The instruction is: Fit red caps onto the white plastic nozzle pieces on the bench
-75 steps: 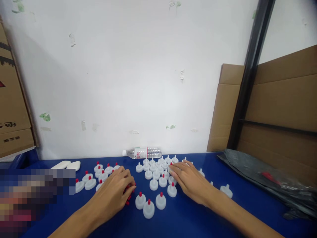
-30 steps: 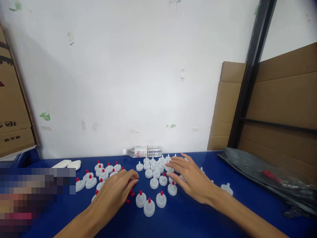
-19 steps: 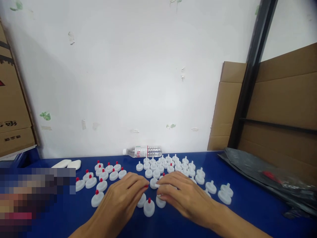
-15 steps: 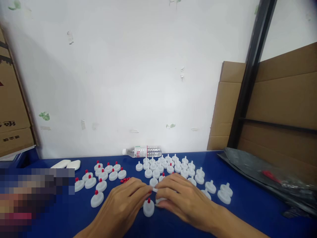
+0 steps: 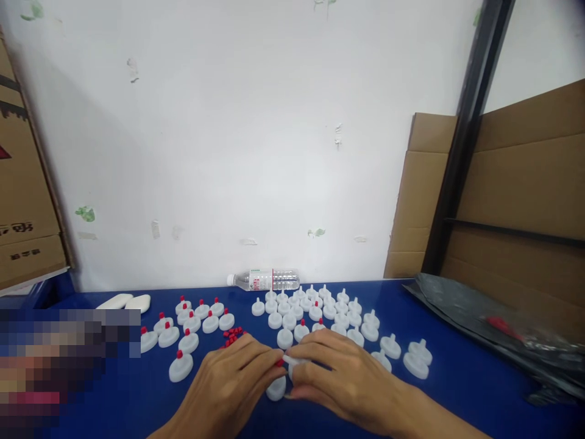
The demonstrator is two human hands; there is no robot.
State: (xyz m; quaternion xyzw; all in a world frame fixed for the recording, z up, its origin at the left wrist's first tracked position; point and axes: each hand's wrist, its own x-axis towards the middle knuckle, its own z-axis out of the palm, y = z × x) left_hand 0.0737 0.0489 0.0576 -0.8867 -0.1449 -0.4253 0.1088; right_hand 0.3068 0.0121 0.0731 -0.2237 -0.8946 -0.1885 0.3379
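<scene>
In the head view, my left hand (image 5: 231, 381) pinches a small red cap (image 5: 279, 362) at its fingertips. My right hand (image 5: 345, 381) grips a white nozzle lid (image 5: 296, 364) tilted over, its spout pointing left at the red cap. Whether the cap touches the spout I cannot tell. Another white lid (image 5: 276, 389) lies flat just below the fingers, its top partly covered by them. Loose red caps (image 5: 233, 334) sit in a small pile beyond my left hand. White lids with bare spouts (image 5: 289, 320), a few of them red-capped, stand in a cluster beyond my right hand.
Red-capped lids (image 5: 188, 341) stand on the blue table (image 5: 132, 390) to the left. A clear plastic bottle (image 5: 265, 280) lies along the wall. Two white rounded pieces (image 5: 138, 303) are at the back left. Black plastic sheeting (image 5: 479, 329) covers the right side, near cardboard (image 5: 525, 177).
Both hands have shifted slightly, and the red cap and tilted spout are now close together between the fingertips. More of the red pile shows. The lid below is more covered by fingers.
</scene>
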